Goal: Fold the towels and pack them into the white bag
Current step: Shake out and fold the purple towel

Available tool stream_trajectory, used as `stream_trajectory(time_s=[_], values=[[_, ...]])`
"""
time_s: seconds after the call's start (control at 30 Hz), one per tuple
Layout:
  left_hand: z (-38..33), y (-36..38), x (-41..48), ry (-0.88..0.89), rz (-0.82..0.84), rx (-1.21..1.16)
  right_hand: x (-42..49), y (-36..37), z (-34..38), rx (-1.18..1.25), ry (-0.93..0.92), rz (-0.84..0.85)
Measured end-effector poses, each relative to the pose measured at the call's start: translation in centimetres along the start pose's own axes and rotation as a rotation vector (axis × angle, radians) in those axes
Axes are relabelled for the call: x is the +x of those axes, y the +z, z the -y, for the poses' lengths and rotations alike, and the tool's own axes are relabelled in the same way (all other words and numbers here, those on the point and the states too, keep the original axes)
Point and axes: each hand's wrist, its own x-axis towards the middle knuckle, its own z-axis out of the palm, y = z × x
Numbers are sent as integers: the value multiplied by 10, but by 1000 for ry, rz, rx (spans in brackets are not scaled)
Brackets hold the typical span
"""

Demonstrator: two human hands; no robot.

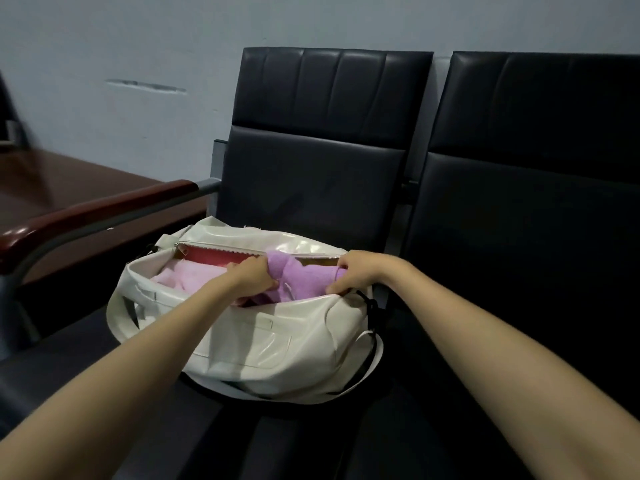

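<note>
Both bare forearms reach forward from the bottom edge toward the white bag [242, 341], which sits unzipped on a dark seat [450, 393]. Over the bag's mouth, the left hand [254, 277] and right hand [353, 273] curl their fingers around a purple towel [304, 280]. A pink towel [187, 277] lies inside the bag, left of the hands.
</note>
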Motion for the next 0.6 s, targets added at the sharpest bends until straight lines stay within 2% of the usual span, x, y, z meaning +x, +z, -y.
stream_trajectory(time_s=[0.1, 0.17, 0.27, 0.33, 0.4, 0.47, 0.6], values=[[-4, 10, 5, 12, -1, 167, 4, 22, -1, -10, 0, -229], [-6, 16, 6, 37, -71, 251, 2, 35, -1, -192, -50, -446], [-4, 20, 2, 64, -396, 254, -2, 51, -3, -423, -36, -596], [-3, 22, -4, 194, -548, 128, -2, 59, -2, -449, 5, -641], [0, 23, -9, 406, -542, 82, -3, 63, -1, -471, -48, -708], [7, 27, -12, 536, -495, 164, -3, 66, -3, -490, -157, -670], [13, 35, -6, 364, -230, 249, -7, 66, -12, -480, -148, -464]])
